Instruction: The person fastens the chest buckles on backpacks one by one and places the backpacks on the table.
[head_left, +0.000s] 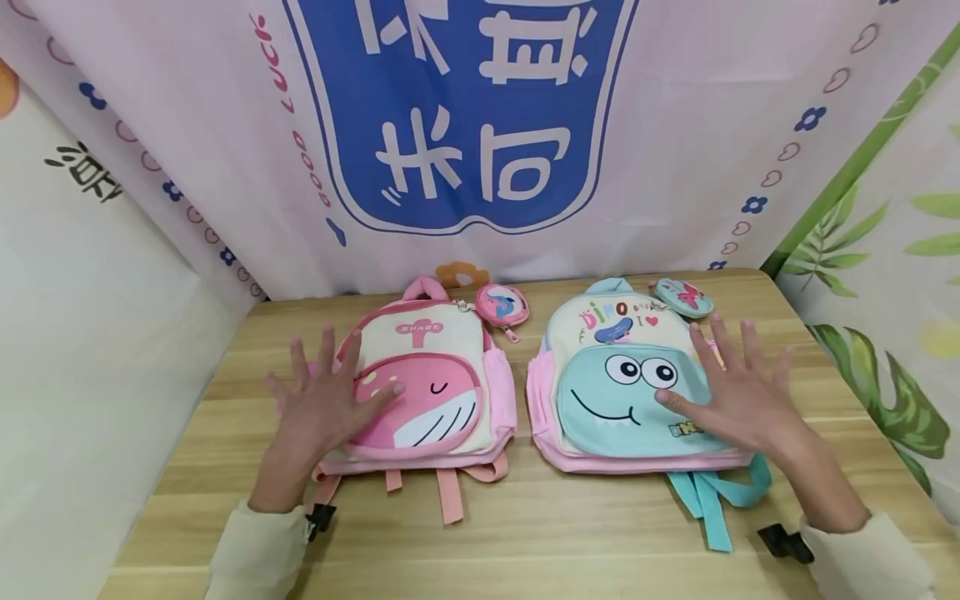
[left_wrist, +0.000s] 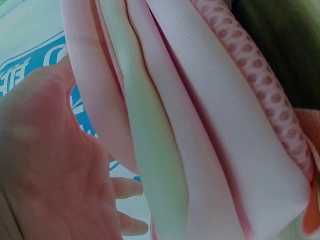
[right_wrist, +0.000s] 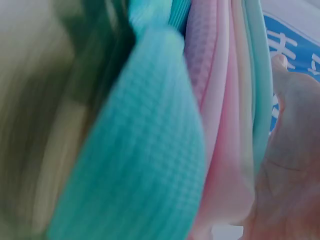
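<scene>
Two small children's backpacks lie side by side on a wooden table, front pockets facing up. The pink backpack carries a whale face; the teal backpack has a smiling dinosaur face. Over the left edge of the pink one, my left hand is spread with fingers apart. My right hand spreads likewise over the right side of the teal one. Neither hand holds anything. In the left wrist view, the pink bag's side is beside my palm. A teal strap fills much of the right wrist view.
A round pink coin purse is clipped to the whale bag, and a teal coin purse lies by the dinosaur bag's top. Straps hang toward the table's front. A printed cloth hangs behind the table.
</scene>
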